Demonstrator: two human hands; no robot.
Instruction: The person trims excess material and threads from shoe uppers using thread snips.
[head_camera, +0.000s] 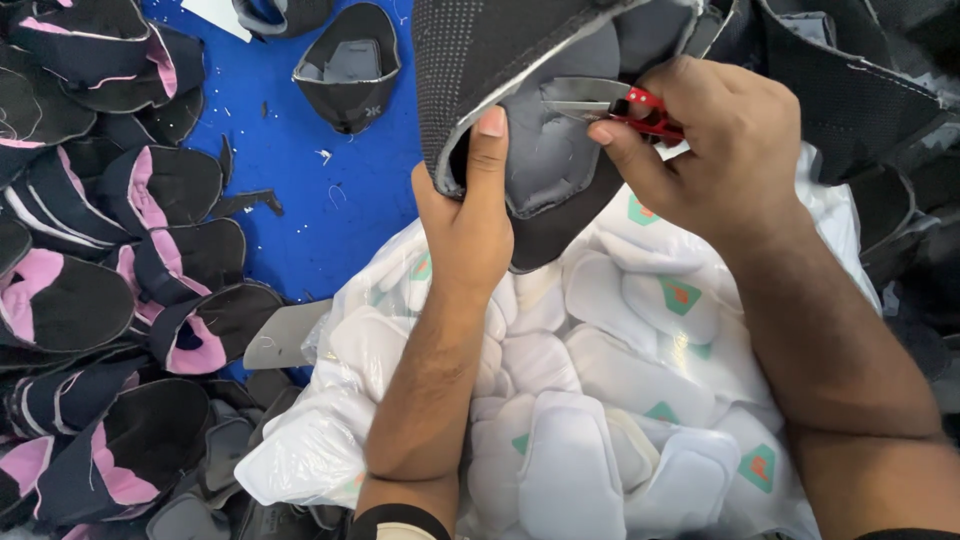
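Observation:
My left hand (468, 215) grips the edge of a black mesh shoe upper (490, 60) with a grey padded lining (545, 150), thumb pressed on its rim. My right hand (715, 150) holds small red-handled thread snips (610, 103), whose metal blades point left onto the grey lining. Both hands hover above a clear plastic bag (300, 455) full of white padded pieces (600, 400) with green and orange marks.
A heap of black and pink shoe uppers (110, 280) covers the left side on a blue table (310, 200). One black upper (350, 70) lies alone on the blue surface. More black uppers (880, 100) pile up at the right. Thread scraps dot the table.

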